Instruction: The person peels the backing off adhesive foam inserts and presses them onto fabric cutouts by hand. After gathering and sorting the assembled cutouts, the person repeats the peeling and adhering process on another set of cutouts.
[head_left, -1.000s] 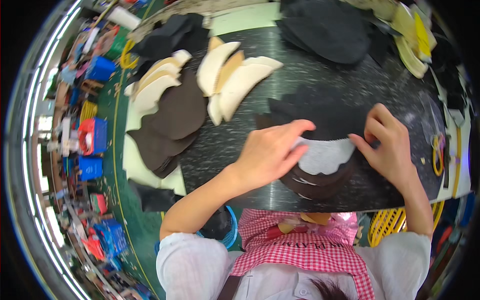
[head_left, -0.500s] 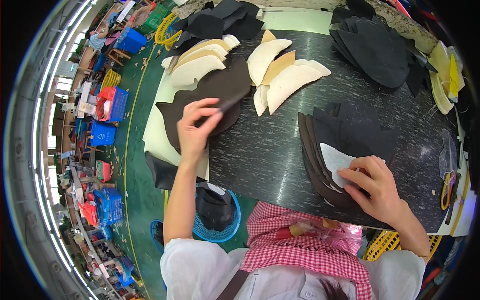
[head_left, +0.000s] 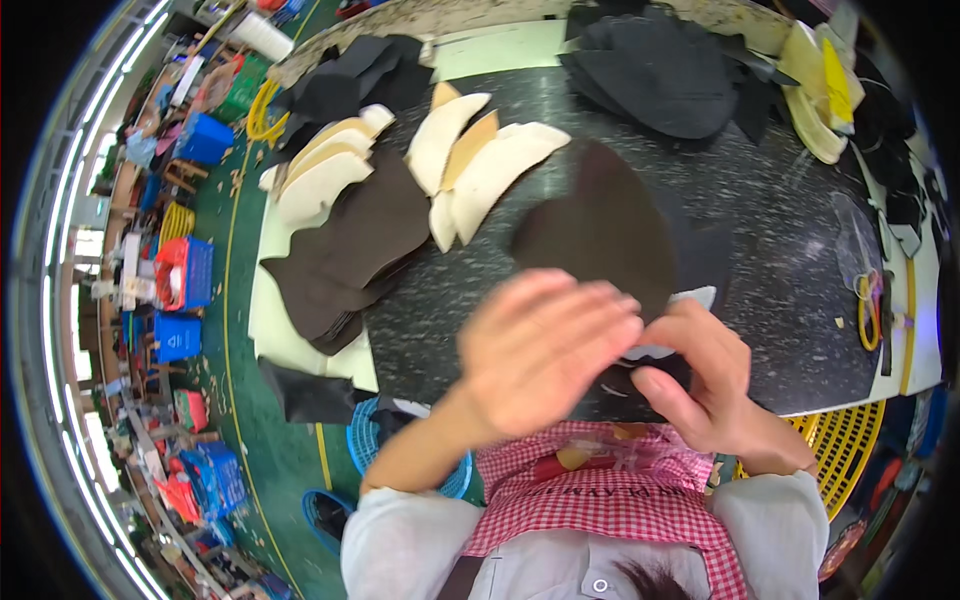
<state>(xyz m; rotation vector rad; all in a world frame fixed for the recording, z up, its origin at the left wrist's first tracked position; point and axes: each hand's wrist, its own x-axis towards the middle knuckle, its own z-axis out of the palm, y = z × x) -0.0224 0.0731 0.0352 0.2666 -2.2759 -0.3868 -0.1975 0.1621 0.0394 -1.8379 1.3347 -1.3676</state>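
A dark brown leather-like piece (head_left: 605, 225) lies over the pile in front of me, its rounded end away from me. My left hand (head_left: 550, 350), somewhat blurred, reaches across its near edge, fingers stretched out and close together; the thumb is hidden. Beside it, my right hand (head_left: 705, 370) is curled, thumb and fingers closing on a white serrated-edged piece (head_left: 697, 297) that is mostly covered. Black sheet material (head_left: 705, 245) shows to the right of the brown piece. At the left rests a stack of brown pieces (head_left: 345, 245).
Cream and tan curved pieces (head_left: 505, 165) lie farther back, with more cream pieces (head_left: 325, 175) leftward. Black cut pieces (head_left: 655, 75) are piled at the back. Yellow-handled scissors (head_left: 868, 310) lie at the right edge. A blue basket (head_left: 365, 440) stands below the table's left edge.
My left hand has moved right from the brown stack to my right hand. A brown piece now covers the right-hand pile. The view has shifted, so the table items appear farther left.
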